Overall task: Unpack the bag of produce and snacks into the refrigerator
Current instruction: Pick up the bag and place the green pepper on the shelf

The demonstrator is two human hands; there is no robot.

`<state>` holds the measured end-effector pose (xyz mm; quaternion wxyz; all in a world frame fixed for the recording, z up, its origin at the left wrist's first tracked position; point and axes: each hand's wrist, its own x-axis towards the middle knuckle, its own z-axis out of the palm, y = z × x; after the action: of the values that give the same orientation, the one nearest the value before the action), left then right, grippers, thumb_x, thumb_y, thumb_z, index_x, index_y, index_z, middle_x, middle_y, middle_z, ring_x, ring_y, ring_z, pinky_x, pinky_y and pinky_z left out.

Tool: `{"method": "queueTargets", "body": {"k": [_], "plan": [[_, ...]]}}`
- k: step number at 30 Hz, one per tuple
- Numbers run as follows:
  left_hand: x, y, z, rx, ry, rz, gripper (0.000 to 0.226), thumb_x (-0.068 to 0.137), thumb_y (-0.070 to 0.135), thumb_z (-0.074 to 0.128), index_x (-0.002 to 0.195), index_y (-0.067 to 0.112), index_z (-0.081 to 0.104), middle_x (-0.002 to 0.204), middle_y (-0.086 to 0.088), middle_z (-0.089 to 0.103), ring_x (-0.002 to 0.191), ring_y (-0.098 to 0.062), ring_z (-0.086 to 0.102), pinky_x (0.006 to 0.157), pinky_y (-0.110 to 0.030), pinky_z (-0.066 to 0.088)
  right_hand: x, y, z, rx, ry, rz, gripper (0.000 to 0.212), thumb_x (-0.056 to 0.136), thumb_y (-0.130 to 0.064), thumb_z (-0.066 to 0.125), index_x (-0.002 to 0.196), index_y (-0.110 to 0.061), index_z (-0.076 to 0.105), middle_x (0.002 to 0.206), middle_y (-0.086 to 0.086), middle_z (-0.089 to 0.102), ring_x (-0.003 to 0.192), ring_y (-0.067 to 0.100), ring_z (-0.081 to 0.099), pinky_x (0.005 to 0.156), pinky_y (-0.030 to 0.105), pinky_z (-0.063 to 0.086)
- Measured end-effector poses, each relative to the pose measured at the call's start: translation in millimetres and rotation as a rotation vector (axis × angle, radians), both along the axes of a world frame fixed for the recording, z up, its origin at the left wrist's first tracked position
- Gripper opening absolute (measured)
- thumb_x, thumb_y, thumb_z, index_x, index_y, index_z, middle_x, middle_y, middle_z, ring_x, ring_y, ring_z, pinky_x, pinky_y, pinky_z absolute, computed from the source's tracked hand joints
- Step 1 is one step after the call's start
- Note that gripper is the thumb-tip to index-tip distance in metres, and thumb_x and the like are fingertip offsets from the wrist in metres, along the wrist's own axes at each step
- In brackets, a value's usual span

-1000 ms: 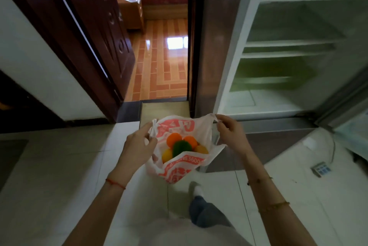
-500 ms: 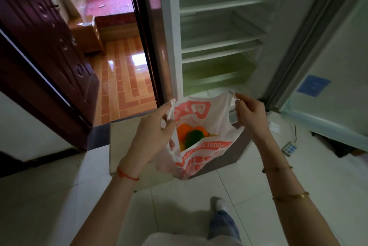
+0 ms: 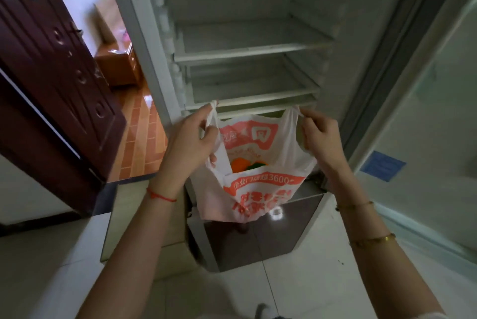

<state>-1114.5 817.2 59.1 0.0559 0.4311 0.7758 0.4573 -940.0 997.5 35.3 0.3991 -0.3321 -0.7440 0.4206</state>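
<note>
A white plastic bag [image 3: 260,195] with red print hangs in front of the open refrigerator [image 3: 247,42]. My left hand [image 3: 191,143] grips its left handle and my right hand [image 3: 320,138] pinches its right handle, holding the mouth apart. Inside the bag an orange fruit [image 3: 238,164] and something green [image 3: 256,165] show; the rest of the contents is hidden. The refrigerator's white shelves [image 3: 245,47] are bare. The bag hangs level with the lowest shelf and covers the compartment below it.
The refrigerator door [image 3: 423,102] stands open at the right, with a blue label [image 3: 383,166] on it. A dark glossy lower drawer front [image 3: 258,236] sits below the bag. A dark red room door [image 3: 51,66] stands open at the left, with orange floor tiles beyond it.
The view has swung right and up onto the refrigerator's inside. Both hands have raised the bag from floor level up to the lower shelves, still holding its handles apart.
</note>
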Motion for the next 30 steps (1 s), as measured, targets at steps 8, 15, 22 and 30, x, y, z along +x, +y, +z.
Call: {"method": "queueTargets", "body": {"k": [8, 15, 22, 30], "plan": [[-4, 33, -18, -0.085, 0.017, 0.118, 0.051, 0.099, 0.011, 0.048, 0.144, 0.035, 0.043, 0.076, -0.009, 0.064, 0.047, 0.001, 0.064, 0.047, -0.006, 0.046, -13, 62, -22, 0.037, -0.128, 0.115, 0.035, 0.097, -0.014, 0.045, 0.119, -0.023, 0.069, 0.106, -0.010, 0.072, 0.097, 0.008, 0.065, 0.083, 0.020, 0.051], [7, 28, -43, -0.139, 0.035, 0.174, 0.057, 0.097, 0.013, 0.048, 0.149, 0.034, 0.039, 0.072, -0.013, 0.064, 0.053, -0.018, 0.067, 0.056, -0.033, 0.059, -7, 74, -58, 0.086, -0.224, 0.084, 0.029, 0.098, -0.018, 0.044, 0.120, -0.018, 0.063, 0.094, -0.003, 0.069, 0.075, 0.012, 0.064, 0.065, 0.024, 0.055], [29, 23, -57, -0.147, -0.002, 0.163, 0.055, 0.098, 0.012, 0.049, 0.149, 0.030, 0.039, 0.073, -0.007, 0.059, 0.048, -0.008, 0.067, 0.054, -0.032, 0.060, -2, 74, -79, 0.376, -0.399, -0.166, 0.032, 0.089, -0.036, 0.063, 0.102, -0.010, 0.050, 0.090, 0.004, 0.056, 0.077, 0.018, 0.053, 0.064, 0.028, 0.044], [46, 22, -64, -0.142, -0.010, 0.132, 0.055, 0.098, 0.015, 0.050, 0.150, 0.031, 0.039, 0.074, 0.009, 0.048, 0.047, -0.007, 0.067, 0.050, -0.016, 0.053, -4, 54, -80, 0.867, -0.237, -0.053, 0.024, 0.094, -0.033, 0.057, 0.090, -0.009, 0.058, 0.088, 0.008, 0.056, 0.082, 0.024, 0.051, 0.072, 0.034, 0.042]]}}
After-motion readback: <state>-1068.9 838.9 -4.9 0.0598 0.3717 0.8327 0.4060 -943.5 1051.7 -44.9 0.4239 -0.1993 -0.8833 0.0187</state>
